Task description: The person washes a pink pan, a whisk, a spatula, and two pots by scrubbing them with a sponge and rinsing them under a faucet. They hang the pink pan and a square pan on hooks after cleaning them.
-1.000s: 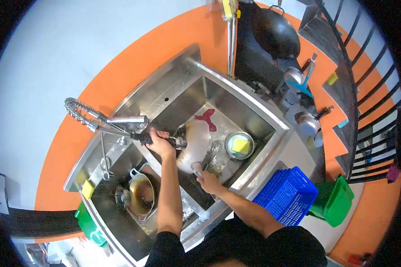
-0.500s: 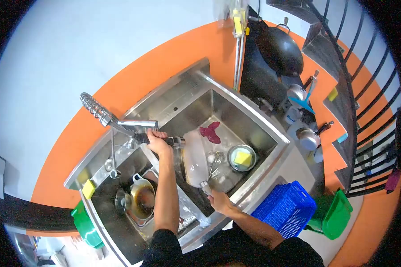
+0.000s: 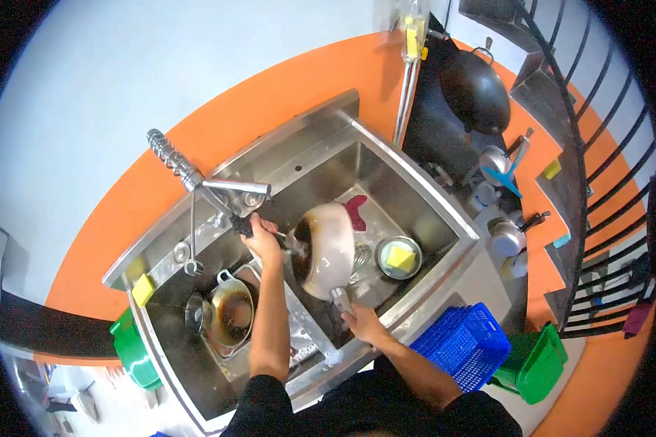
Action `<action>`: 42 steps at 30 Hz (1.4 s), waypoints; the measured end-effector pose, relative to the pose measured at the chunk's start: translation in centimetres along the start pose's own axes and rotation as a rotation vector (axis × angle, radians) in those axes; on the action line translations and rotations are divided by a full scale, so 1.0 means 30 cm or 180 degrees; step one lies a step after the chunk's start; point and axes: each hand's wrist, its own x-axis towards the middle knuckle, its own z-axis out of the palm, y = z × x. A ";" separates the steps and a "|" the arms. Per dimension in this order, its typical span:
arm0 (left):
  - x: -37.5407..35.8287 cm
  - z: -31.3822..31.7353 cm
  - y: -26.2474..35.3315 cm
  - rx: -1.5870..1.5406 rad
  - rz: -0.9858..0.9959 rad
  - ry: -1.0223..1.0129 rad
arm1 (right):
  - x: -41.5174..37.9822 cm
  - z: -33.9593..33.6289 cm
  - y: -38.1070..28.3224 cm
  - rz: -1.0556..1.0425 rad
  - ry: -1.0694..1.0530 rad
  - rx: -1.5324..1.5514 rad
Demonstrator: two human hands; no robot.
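Observation:
My left hand (image 3: 265, 237) is closed around the black grip of the sprayer on the spring-necked faucet (image 3: 233, 186), with the nozzle at the mouth of a pot. My right hand (image 3: 362, 322) grips the handle of that pot (image 3: 331, 251), which is tipped on its side over the right basin, its opening to the left. Brown stains show inside the pot's rim. Beside it in the basin are a dark red cloth (image 3: 355, 212), a metal whisk (image 3: 360, 257), and a round bowl (image 3: 388, 272) holding a yellow sponge (image 3: 401, 258).
A stained pan (image 3: 233, 315) lies in the left basin. A yellow sponge (image 3: 143, 290) rests on the sink's left edge. Blue baskets (image 3: 468, 348) and a green bin (image 3: 536, 364) stand at the right. Another green bin (image 3: 133, 351) is at left. A wok (image 3: 475, 91) hangs behind.
The pot has turned so its stained inside shows toward the sprayer. My left hand's nozzle now points at its mouth. The whole view has shifted slightly.

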 end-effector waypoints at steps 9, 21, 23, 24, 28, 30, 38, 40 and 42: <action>-0.368 -0.009 0.150 0.0005 -0.0883 0.0220 | 0.379 0.043 -0.023 0.1329 -0.0829 0.3090; -0.166 -0.077 0.098 -0.0286 -0.0325 0.0159 | 0.314 -0.015 0.014 0.1562 -0.2181 0.5759; -0.095 -0.117 0.058 -0.0190 -0.0167 0.0154 | 0.252 -0.074 -0.041 0.2050 -0.1373 0.5278; -0.069 -0.111 0.063 -0.0076 0.0000 0.0150 | 0.247 -0.084 -0.036 0.2042 -0.1376 0.5251; 0.044 -0.118 0.038 -0.0099 0.0438 0.0055 | 0.176 -0.096 0.011 0.1893 -0.1851 0.5626; 0.053 -0.117 0.047 -0.0067 0.0516 0.0012 | 0.143 -0.105 0.005 0.1846 -0.2029 0.5583; 0.057 -0.088 0.147 -0.0063 0.0252 0.0113 | 0.001 -0.254 0.013 0.1709 -0.2247 0.4991; 0.011 -0.074 0.168 -0.0284 0.0011 0.0002 | -0.005 -0.260 0.027 0.1933 -0.2220 0.5165; -0.076 -0.011 0.194 -0.0194 -0.0037 0.0152 | 0.045 -0.232 0.047 0.1834 -0.2209 0.5129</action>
